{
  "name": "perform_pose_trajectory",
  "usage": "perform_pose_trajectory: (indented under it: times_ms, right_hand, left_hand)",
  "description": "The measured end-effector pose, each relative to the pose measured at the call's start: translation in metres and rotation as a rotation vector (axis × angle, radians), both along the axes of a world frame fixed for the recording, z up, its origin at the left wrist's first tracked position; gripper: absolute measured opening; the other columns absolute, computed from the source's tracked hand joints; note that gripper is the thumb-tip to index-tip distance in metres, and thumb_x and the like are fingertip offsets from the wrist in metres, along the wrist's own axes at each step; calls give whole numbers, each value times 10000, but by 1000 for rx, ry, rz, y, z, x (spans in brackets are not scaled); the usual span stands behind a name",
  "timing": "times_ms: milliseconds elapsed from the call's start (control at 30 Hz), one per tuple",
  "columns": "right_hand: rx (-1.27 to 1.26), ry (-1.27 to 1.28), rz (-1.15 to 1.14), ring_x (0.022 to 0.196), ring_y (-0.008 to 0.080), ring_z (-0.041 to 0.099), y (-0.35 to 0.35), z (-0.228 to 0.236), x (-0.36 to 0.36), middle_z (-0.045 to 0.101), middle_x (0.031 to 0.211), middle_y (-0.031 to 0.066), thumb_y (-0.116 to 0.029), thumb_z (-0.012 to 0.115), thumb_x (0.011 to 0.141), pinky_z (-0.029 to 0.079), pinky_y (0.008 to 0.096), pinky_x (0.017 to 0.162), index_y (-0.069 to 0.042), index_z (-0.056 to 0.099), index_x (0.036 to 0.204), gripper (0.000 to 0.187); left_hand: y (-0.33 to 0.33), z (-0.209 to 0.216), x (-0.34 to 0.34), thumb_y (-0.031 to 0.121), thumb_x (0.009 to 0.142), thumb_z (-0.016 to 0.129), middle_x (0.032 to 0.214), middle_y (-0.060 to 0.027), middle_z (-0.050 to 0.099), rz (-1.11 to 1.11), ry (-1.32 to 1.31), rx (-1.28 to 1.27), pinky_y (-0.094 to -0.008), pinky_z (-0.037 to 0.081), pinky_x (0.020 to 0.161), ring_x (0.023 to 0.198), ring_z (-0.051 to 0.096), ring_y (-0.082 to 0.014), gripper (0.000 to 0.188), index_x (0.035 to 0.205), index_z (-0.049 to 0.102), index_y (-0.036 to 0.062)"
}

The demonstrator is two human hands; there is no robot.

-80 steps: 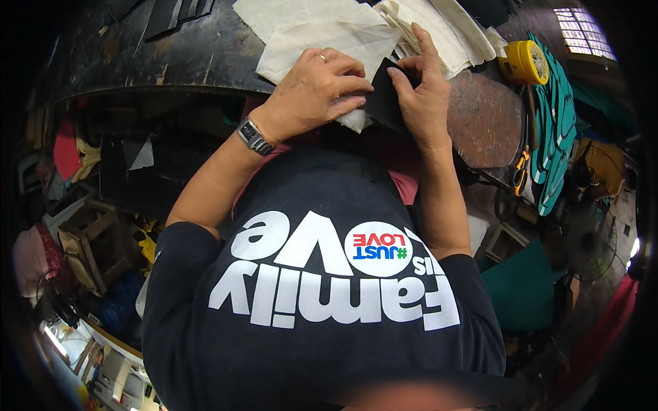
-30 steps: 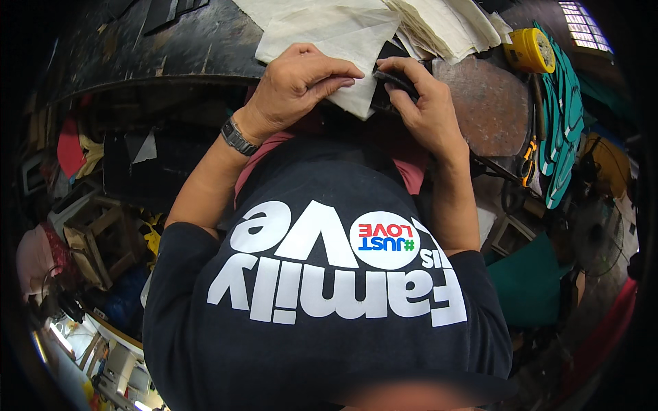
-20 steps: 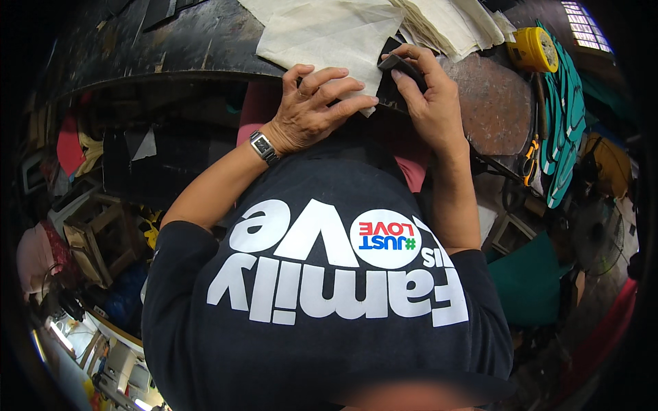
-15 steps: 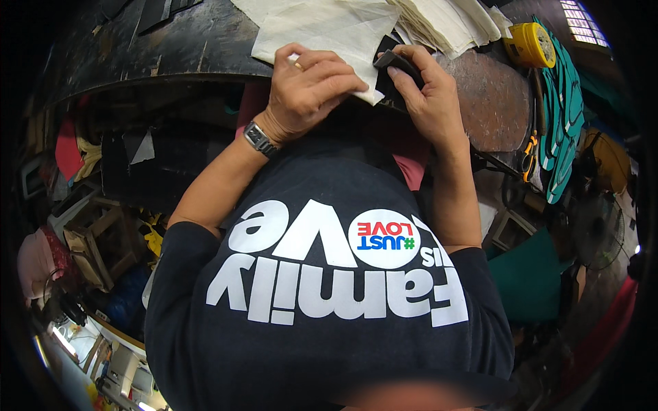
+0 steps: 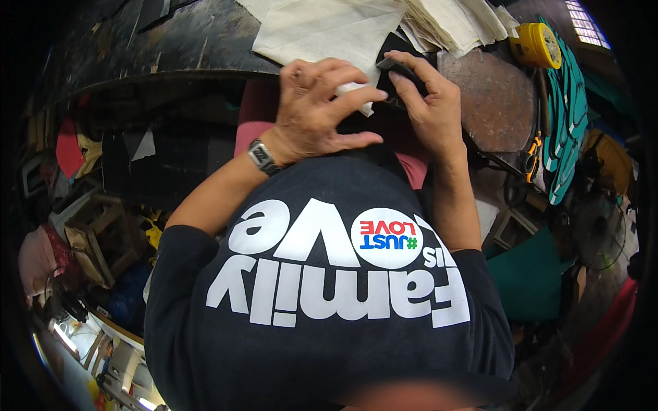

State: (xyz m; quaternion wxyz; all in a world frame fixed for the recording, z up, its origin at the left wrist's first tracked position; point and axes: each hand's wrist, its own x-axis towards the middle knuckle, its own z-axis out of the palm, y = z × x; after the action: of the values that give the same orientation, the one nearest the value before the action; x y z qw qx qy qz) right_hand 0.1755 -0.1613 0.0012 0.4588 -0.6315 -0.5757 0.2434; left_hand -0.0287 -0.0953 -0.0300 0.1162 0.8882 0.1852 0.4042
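Observation:
At the near edge of the dark table, my left hand has its thumb and fingers spread apart. It lies over the near corner of a thin off-white sheet, part of which shows beneath the fingers. To its right, my right hand pinches a small black strip between thumb and fingers. Whether the strip is cloth, leather or something else, I cannot tell. A black piece lies under the right edge of the off-white sheet, close to the right fingertips.
Stacked off-white sheets lie at the back right. Beyond a brown board stand a yellow round container and green strips. Orange-handled scissors hang by the board's right edge. Dark flat pieces lie far left.
My left hand has opened its fingers and shifted slightly right and toward me, its thumb now stretched out. The right hand keeps its pinch on the black strip, almost in place.

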Motion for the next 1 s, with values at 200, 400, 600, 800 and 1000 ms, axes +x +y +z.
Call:
perform_pose_trajectory:
  times_ms: [200,400,600,800,1000]
  right_hand:
    - [-8,50,-70,903,153,698,0,3,-1,742,1005,114,-30,674,887,549,301,828,-2,656,1130,245]
    - [34,20,-14,1071,266,719,-3,-8,2,736,1085,147,13,670,838,540,342,936,-2,690,1093,256]
    - [122,-223,77,1206,333,662,-11,-14,-2,711,1147,156,55,703,824,493,404,1052,-26,726,1082,271]
    - [151,-367,128,1258,346,628,-16,-22,0,685,1227,159,91,699,770,458,474,1123,-71,739,1097,367]
    - [143,-412,161,1277,349,613,-16,-22,4,672,1248,159,91,697,747,459,480,1126,-88,738,1108,405]
  left_hand:
    - [4,-21,15,219,608,880,1224,14,564,121,25,-24,-409,310,984,1184,515,-206,724,1289,639,244]
    - [11,-14,-2,164,702,805,977,97,706,84,15,-35,-435,288,1040,1040,629,-125,326,1011,751,255]
    - [16,-6,-9,183,741,815,998,92,709,-50,62,-1,-440,300,1065,1055,629,-112,236,962,766,247]
    - [17,-9,-13,160,739,820,1009,75,715,-97,99,-41,-430,325,1054,1055,634,-123,243,969,772,223]
    - [20,-9,-14,138,740,821,1000,62,722,-130,98,-60,-424,319,1058,1054,641,-124,240,963,774,216]
